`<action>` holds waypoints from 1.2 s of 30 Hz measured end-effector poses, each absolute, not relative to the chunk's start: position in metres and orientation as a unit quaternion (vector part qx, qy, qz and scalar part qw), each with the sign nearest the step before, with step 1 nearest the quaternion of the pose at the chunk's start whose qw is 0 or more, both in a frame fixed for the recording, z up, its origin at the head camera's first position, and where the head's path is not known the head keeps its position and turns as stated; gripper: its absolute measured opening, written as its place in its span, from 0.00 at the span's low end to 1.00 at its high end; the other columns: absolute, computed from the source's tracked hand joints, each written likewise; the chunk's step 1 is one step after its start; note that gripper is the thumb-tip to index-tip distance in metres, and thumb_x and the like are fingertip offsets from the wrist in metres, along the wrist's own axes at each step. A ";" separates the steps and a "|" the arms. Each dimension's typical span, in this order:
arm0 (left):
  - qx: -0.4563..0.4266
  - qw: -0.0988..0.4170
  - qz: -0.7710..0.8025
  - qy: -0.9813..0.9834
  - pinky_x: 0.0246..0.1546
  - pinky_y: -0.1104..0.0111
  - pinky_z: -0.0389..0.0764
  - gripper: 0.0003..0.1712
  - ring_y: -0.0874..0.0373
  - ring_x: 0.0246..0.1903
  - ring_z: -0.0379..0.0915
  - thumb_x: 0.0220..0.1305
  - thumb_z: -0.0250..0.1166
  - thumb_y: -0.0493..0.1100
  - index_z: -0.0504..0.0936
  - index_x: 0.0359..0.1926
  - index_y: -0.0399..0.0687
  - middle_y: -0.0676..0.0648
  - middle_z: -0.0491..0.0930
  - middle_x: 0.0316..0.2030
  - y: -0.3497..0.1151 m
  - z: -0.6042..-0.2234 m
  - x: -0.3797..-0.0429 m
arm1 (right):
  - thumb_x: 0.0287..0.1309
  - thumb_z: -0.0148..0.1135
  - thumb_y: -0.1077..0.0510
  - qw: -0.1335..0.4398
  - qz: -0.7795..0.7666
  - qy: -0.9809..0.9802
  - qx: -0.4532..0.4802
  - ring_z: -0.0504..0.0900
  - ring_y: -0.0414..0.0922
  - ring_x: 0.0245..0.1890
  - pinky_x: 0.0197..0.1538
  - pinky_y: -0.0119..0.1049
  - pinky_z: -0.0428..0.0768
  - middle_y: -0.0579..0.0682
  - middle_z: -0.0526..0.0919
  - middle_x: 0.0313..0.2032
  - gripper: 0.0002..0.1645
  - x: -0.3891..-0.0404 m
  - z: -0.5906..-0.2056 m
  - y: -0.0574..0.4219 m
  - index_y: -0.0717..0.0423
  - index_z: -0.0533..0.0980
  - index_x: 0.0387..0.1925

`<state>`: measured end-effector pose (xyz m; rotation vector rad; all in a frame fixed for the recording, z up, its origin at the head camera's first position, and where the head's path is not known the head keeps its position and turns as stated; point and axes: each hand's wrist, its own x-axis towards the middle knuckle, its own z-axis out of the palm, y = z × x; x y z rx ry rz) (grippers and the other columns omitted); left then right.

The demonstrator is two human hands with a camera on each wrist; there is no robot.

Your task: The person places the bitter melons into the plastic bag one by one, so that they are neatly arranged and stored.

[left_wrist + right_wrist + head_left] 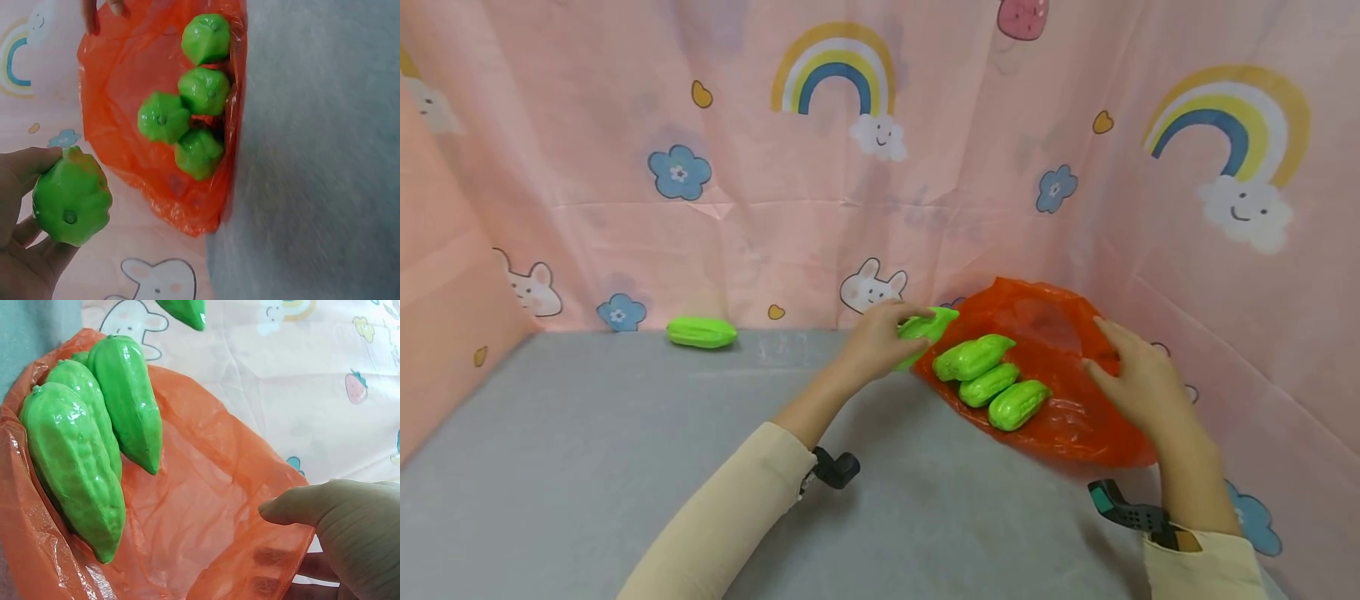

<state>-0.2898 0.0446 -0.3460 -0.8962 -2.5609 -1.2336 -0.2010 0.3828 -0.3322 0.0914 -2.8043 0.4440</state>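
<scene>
In the head view my left hand grips a bright green bitter melon by its sides, raised at the left edge of a red plastic bag. Several more bitter melons lie together in the near-left part of the bag, glossy and ridged. At the bag's right edge is my right hand, thumb and fingers apart. Seen from the right wrist, that thumb lies over the bag's film, while fingertips show through it from behind.
A lone bitter melon lies at the back left of the grey table, by the wall. Pink printed cloth rises behind and along both sides. The bag's back rim stands near the cloth at the right corner.
</scene>
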 end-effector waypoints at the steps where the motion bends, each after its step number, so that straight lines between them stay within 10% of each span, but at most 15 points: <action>1: -0.307 0.080 -0.411 -0.855 0.61 0.59 0.80 0.21 0.51 0.60 0.76 0.65 0.70 0.44 0.84 0.58 0.52 0.48 0.82 0.59 0.048 -0.346 -0.291 | 0.66 0.64 0.55 0.150 0.156 -0.976 0.031 0.65 0.75 0.65 0.60 0.74 0.68 0.73 0.65 0.70 0.44 -0.201 -0.332 0.382 0.62 0.56 0.77; 36: -0.336 0.050 -0.388 -0.857 0.60 0.68 0.79 0.20 0.58 0.61 0.76 0.64 0.71 0.46 0.85 0.57 0.56 0.54 0.82 0.59 0.151 -0.353 -0.292 | 0.66 0.63 0.57 0.160 0.152 -0.975 0.023 0.65 0.74 0.66 0.61 0.74 0.68 0.73 0.66 0.70 0.42 -0.197 -0.330 0.381 0.62 0.58 0.76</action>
